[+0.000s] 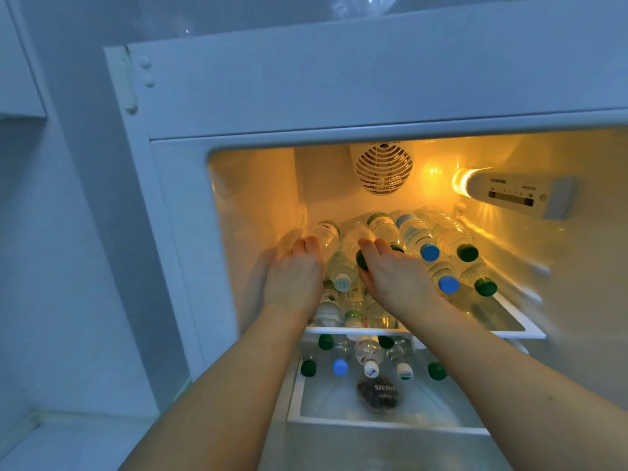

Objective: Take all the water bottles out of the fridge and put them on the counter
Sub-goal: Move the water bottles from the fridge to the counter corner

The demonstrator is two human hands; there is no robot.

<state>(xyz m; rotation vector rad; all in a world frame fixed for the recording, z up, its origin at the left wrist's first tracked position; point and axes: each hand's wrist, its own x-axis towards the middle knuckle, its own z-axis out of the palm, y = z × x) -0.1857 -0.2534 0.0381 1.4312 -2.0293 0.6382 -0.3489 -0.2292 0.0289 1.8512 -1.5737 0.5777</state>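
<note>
The open fridge (190, 198) is lit yellow inside. Several clear water bottles with green, blue and white caps lie stacked on the top glass shelf (520, 329), caps toward me. My left hand (295, 273) rests palm down over a bottle (328, 234) at the left of the pile. My right hand (396, 271) lies over a green-capped bottle (353, 237) in the middle, its cap (361, 259) showing under the thumb. Whether either hand grips its bottle is hidden. More bottles (368, 360) lie on the shelf below.
A round fan grille (384, 169) sits on the back wall and a control panel with the lamp (516, 192) at the upper right. A clear drawer (390, 416) with a dark label lies below. The white fridge frame (306, 96) runs above the opening.
</note>
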